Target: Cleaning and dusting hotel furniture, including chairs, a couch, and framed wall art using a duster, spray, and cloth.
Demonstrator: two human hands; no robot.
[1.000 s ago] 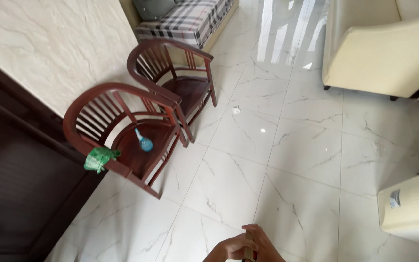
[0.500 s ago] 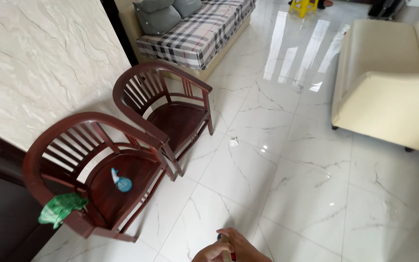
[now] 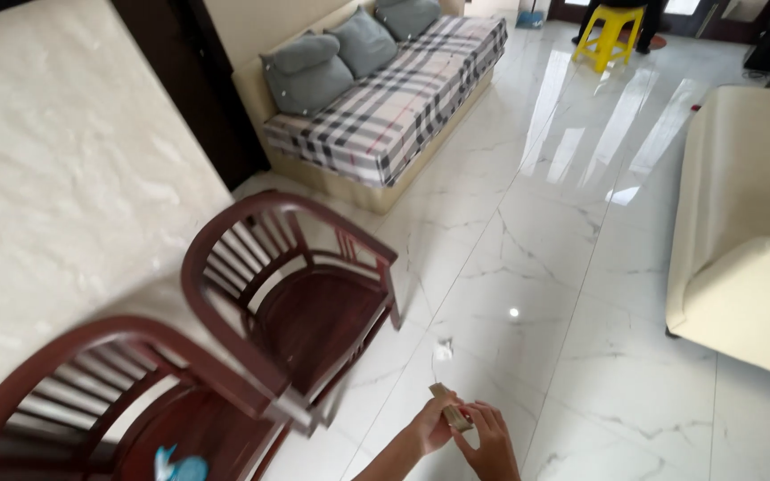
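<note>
At the frame's lower centre, a small tan block [image 3: 449,408] was pinched between left hand [image 3: 430,428] and right hand [image 3: 490,438], apparently being handled mid-step; a firm two-handed grip seemed needed next.

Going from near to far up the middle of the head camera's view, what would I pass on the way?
The two hands, left hand and right hand, holding a small tan object → white scrap on the marble floor → plaid sofa with grey cushions → yellow stool.
</note>
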